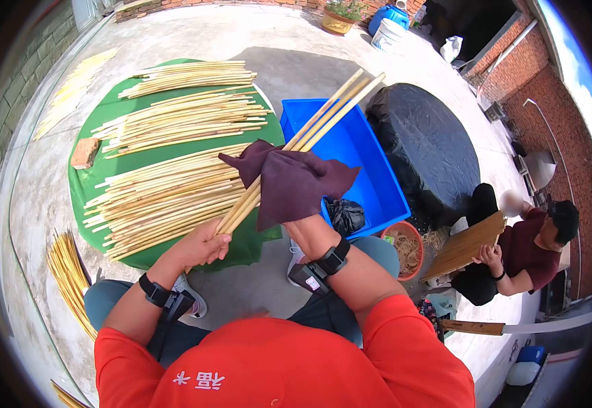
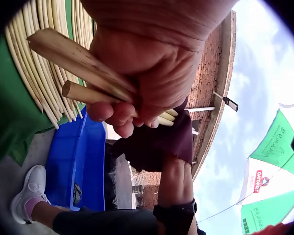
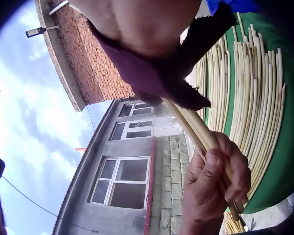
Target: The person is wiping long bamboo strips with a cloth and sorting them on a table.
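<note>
My left hand [image 1: 201, 246] grips a few long pale stalks [image 1: 342, 109] close to their lower ends. In the left wrist view the fingers curl round them, and the cut ends stick out past the palm. A dark purple cloth [image 1: 294, 178] is wrapped about the stalks farther up. My right hand [image 3: 142, 27] holds the cloth around them; its fingers are mostly hidden by the fabric. Beyond the cloth the stalks slant up and to the right, over a blue tub [image 1: 375, 170]. Rows of similar stalks [image 1: 173, 194] lie on a green cover [image 1: 99, 221] in front.
A brick [image 1: 84, 153] sits at the cover's left edge. Black plastic sheeting [image 1: 425, 136] covers a round shape at right, near an orange basket [image 1: 405, 238] of scraps. Another person [image 1: 534, 248] sits there holding a wooden board [image 1: 469, 246]. More stalks [image 1: 69, 275] lie at lower left.
</note>
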Available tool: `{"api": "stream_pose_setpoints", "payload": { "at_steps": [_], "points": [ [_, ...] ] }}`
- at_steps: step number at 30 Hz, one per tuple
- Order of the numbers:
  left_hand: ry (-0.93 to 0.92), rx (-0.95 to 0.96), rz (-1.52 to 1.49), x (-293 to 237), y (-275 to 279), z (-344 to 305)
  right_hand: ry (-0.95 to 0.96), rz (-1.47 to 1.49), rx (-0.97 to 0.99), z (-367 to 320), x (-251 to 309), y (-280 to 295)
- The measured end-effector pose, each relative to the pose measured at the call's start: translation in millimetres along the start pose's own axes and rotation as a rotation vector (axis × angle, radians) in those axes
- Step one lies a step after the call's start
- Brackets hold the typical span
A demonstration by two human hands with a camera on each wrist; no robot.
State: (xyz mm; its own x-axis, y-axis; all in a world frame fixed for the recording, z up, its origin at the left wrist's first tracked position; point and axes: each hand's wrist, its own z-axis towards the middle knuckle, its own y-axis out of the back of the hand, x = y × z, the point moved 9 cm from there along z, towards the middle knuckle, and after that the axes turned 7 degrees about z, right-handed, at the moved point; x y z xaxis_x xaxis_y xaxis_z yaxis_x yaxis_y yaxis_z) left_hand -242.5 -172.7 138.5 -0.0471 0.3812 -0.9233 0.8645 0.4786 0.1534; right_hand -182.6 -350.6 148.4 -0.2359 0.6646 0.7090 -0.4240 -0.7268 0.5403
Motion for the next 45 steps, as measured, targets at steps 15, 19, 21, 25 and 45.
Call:
{"api": "stream_pose_setpoints", "payload": {
  "at_steps": [15,19,21,25,45],
  "points": [
    [-0.446,-0.622,0.093,-56.8,87.2,-24.4,0.322,-0.154,0.566,-13.7,98.9,-33.5],
    [-0.517,-0.660,-0.625,-48.2,82.1,-14.8,0.617,-0.546,0.419,-24.6,166.2,-32.7],
    [-0.520,-0.654,-0.817,-38.7,84.9,-14.7,0.495,-0.180,0.370,-43.0,132.4,-53.0],
    [-0.491,-0.750,-0.888,-29.1,104.1,-24.7,0.733,-0.614,0.415,-47.0,159.3,-61.7],
    [-0.712,-0.468,-1.011,-28.9,125.2,-46.6,0.379,-0.405,1.316,-82.1,150.3,-81.2]
  ]
}}
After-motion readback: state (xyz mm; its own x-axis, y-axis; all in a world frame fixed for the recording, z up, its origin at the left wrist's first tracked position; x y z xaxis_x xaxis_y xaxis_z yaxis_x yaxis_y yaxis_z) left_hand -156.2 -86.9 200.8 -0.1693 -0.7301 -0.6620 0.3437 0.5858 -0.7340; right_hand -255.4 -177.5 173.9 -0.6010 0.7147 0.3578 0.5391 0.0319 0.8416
